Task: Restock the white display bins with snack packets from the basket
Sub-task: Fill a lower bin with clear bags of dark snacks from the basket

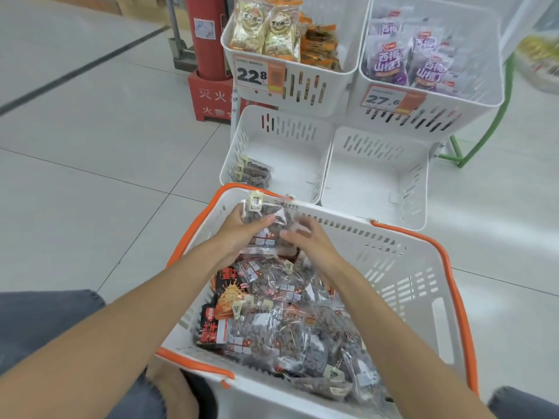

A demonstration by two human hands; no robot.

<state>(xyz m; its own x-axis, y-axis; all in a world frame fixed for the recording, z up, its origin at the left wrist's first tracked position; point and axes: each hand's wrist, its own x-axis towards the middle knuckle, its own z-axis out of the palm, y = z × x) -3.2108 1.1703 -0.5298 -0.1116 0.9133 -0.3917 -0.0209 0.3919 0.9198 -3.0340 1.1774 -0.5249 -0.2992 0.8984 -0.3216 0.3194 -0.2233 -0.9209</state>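
Mid-frame over the basket [409, 285], left hand [237, 229] curls fingers round a clear snack packet [264, 226]; right hand [307, 240] touches it, grip blurred, cannot tell.

Basket [423, 267] before lower bins [375, 176], upper bins [317, 86] behind, probable extinguisher [205, 40] left.

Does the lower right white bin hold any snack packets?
No, the lower right white bin shows only bare floor; a few dark snack packets lie in the lower left bin.
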